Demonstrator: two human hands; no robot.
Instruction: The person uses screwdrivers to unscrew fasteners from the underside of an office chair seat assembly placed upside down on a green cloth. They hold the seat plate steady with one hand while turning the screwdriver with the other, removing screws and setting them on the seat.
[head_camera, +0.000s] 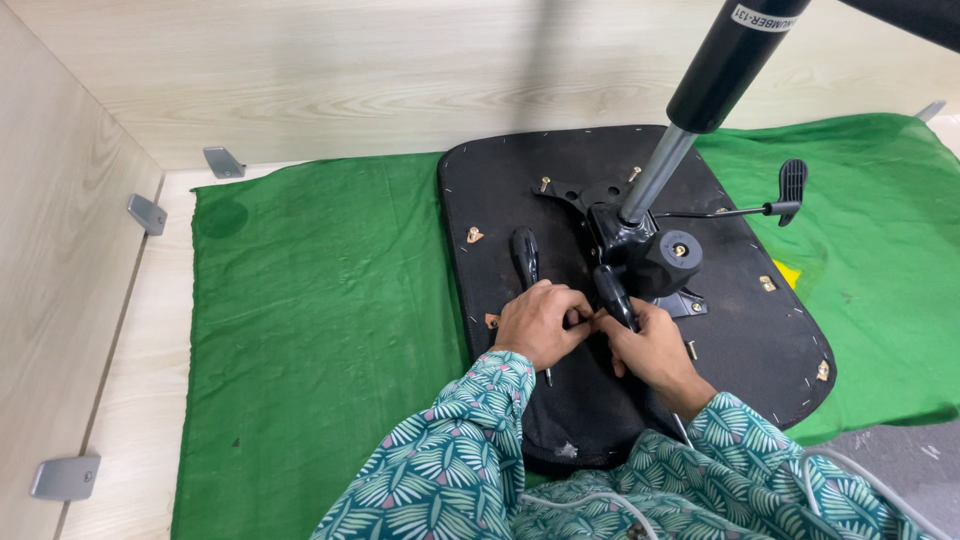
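An upturned black chair seat lies on a green cloth, with a black metal mechanism bolted to its middle. A gas cylinder rises from the mechanism toward the camera. My right hand grips a black-handled screwdriver at the near edge of the mechanism plate. My left hand rests on the seat with its fingertips curled against the right hand and the tool; what they pinch is hidden. A second black-handled screwdriver lies on the seat, its shaft passing under my left hand.
A side lever with a black paddle sticks out to the right of the mechanism. Small brass fittings dot the seat. Wooden panels with grey metal brackets wall the left and back. Grey floor shows at the lower right.
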